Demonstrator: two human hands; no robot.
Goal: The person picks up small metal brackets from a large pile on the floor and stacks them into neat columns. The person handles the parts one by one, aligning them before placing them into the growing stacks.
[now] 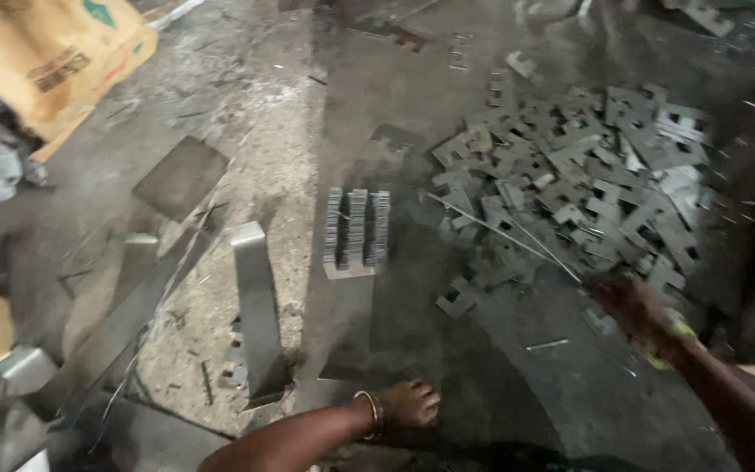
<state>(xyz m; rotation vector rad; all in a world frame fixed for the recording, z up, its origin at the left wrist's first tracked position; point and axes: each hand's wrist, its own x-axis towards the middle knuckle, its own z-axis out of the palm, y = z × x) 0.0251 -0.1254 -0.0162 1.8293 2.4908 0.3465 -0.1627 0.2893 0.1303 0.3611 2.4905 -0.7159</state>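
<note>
Two hands: we see left hand (408, 404) fingers curled, pressed on floor, lower centre
Right hand (644, 316): blurred, pinching thin rod (509, 234)
Done: one neat stack (356, 229), centre
Left: loose stamped plates (587, 188), upper right

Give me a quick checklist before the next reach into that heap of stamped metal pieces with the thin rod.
1. Rod held: right hand grips the thin rod at its near end: ok.
2. Rod tip reaches the heap of stamped pieces: ok.
3. Left hand out of the rod's path, resting flat on the floor: ok.
4. Neat stack of pieces upright, apart from the heap: ok.
5. Right hand sharp enough to judge the grip: blurred, cannot tell.
</note>
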